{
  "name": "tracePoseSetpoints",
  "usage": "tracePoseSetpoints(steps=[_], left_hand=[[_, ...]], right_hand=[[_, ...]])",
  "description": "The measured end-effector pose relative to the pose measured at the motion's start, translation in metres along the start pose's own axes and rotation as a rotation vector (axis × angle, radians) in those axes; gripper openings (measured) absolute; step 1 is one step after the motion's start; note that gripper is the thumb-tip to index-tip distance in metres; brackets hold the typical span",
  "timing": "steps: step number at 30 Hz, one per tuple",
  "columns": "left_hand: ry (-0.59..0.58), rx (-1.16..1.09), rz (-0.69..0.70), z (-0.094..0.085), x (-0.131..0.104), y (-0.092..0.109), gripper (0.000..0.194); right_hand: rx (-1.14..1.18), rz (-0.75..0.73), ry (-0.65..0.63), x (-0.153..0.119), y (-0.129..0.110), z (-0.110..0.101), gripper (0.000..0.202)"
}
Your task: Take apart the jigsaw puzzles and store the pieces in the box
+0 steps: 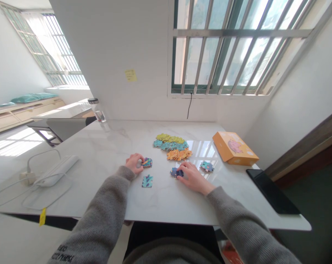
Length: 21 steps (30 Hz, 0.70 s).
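Note:
My left hand (134, 163) has its fingers curled round the near end of a small stack of colourful jigsaw puzzle pieces (148, 162) on the white table. Just below it, a single teal puzzle piece (147, 181) with dark leaf shapes lies flat. Further right, my right hand (192, 177) grips dark blue puzzle pieces (174, 172) between thumb and fingers, partly covering them. Another small group of teal and purple pieces (207, 166) rests beyond that hand. Behind both hands are heaps of yellow-green pieces (170, 138), teal pieces (172, 146) and orange pieces (179, 154).
An orange box (235, 148) stands at the right, with a black tablet-like device (273, 191) by the table's right edge. On the left lie a white power strip (57, 170) and looping cables. A clear bottle (98, 110) is at the far left corner.

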State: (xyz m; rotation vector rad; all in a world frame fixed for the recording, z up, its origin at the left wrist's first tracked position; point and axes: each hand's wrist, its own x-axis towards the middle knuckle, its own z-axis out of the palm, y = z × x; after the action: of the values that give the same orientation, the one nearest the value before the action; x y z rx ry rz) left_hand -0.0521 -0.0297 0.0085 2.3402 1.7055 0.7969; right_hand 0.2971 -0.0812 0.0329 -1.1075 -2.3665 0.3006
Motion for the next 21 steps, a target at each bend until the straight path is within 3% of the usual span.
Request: tracePoseSetpoints(steps=[4, 7, 9, 12, 14, 17, 21], left_hand=[[0.051, 0.026, 0.027, -0.002, -0.001, 0.014, 0.023], [0.12, 0.008, 0.103, 0.001, 0.0, 0.038, 0.022], [0.067, -0.024, 0.188, 0.008, 0.002, 0.058, 0.021], [-0.124, -0.06, 0.338, 0.022, 0.005, 0.086, 0.027], [-0.19, -0.069, 0.383, 0.032, 0.008, 0.1, 0.033], [-0.202, -0.099, 0.4, 0.04, 0.01, 0.113, 0.032], [-0.157, -0.167, 0.433, 0.039, 0.009, 0.119, 0.024]], right_hand=[[-0.036, 0.035, -0.022, 0.001, -0.002, 0.0, 0.021], [-0.049, 0.043, -0.037, 0.002, -0.002, 0.0, 0.018], [-0.046, 0.034, -0.045, 0.003, -0.001, 0.0, 0.017], [-0.028, 0.009, -0.034, 0.003, 0.001, 0.001, 0.023], [-0.006, -0.009, -0.006, 0.003, 0.003, 0.001, 0.029], [0.04, -0.043, 0.044, 0.002, 0.005, 0.002, 0.032], [0.116, -0.092, 0.082, 0.002, 0.001, -0.001, 0.031]])
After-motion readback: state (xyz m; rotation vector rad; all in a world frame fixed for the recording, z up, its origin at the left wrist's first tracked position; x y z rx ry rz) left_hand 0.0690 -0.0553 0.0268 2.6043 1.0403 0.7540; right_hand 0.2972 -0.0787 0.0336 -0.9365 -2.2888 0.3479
